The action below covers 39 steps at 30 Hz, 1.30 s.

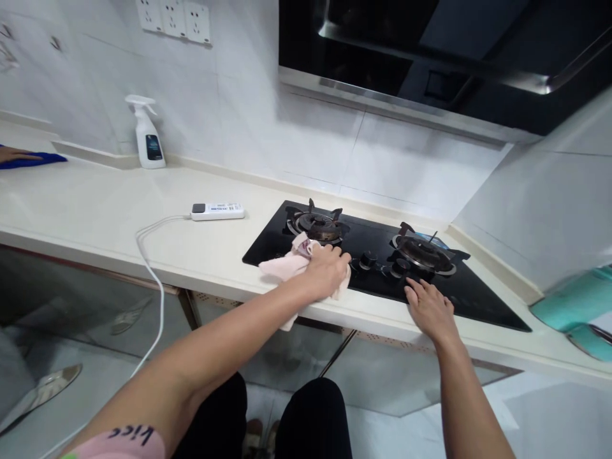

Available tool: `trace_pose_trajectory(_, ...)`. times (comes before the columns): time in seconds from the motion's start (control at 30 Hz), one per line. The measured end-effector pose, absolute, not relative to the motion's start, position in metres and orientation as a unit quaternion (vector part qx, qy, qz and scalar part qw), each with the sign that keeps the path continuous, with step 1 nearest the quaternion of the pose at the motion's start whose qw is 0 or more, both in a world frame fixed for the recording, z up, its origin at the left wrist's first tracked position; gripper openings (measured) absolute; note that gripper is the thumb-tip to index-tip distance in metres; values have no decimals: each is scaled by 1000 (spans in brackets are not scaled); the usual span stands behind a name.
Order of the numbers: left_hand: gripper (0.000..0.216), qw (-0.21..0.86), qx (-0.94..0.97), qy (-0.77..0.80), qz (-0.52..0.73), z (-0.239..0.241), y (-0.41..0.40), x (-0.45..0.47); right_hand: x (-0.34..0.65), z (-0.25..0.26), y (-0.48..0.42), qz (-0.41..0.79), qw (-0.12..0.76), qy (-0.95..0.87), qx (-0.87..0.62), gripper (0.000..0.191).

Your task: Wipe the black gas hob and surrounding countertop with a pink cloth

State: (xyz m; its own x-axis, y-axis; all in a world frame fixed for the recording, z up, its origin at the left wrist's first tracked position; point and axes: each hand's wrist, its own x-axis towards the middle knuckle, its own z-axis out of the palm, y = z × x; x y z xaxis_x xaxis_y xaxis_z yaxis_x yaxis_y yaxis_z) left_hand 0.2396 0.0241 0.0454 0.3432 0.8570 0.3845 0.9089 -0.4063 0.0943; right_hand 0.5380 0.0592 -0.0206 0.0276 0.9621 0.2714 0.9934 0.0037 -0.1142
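Observation:
My left hand (329,271) is closed over a pale pink cloth (285,265) and presses it on the front left part of the black gas stove (471,299). Part of the cloth hangs over the counter's front edge. My right hand (430,307) rests flat on the stove's front rim, fingers apart, holding nothing. Between the hands are two black knobs, the left knob (368,259) and the right knob (400,267). Behind the cloth sits the left burner (316,224); the right burner (424,251) lies just beyond my right hand.
A white spray bottle (149,137) stands against the wall. A white power strip (218,211) lies on the counter (95,210), its cord dropping over the edge. Another person's hand (16,154) is on a blue cloth (45,158). The range hood (411,57) overhangs the stove.

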Motion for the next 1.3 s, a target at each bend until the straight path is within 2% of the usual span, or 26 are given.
trace_pose_trajectory(0.2,17,5,-870,-447,-208,46,2,240,540,-22,60,-53,144,-698,-699,60)
trace_pose_trajectory(0.33,4,-19,-880,-408,-241,57,-30,210,541,-23,60,-56,149,-697,-699,60)
trace_pose_trajectory(0.43,26,5,-835,-473,-280,68,-48,189,541,-23,60,-55,152,-697,-698,61)
trace_pose_trajectory(0.6,27,83,-725,-588,-349,65,-52,167,540,-22,60,-47,146,-696,-701,60)
trace_pose_trajectory(0.7,56,93,-686,-653,-307,46,-47,164,538,-22,59,-48,145,-696,-702,60)
trace_pose_trajectory(0.77,68,80,-670,-683,-280,33,-44,163,537,-22,59,-51,147,-693,-704,59)
trace_pose_trajectory(0.97,67,81,-629,-722,-278,13,-48,155,539,-25,58,-80,161,-698,-693,56)
trace_pose_trajectory(1.17,84,130,-635,-714,-264,4,-51,140,541,-25,60,-92,172,-705,-682,52)
trace_pose_trajectory(1.3,65,138,-681,-680,-235,12,-39,162,539,-24,60,-98,166,-702,-685,53)
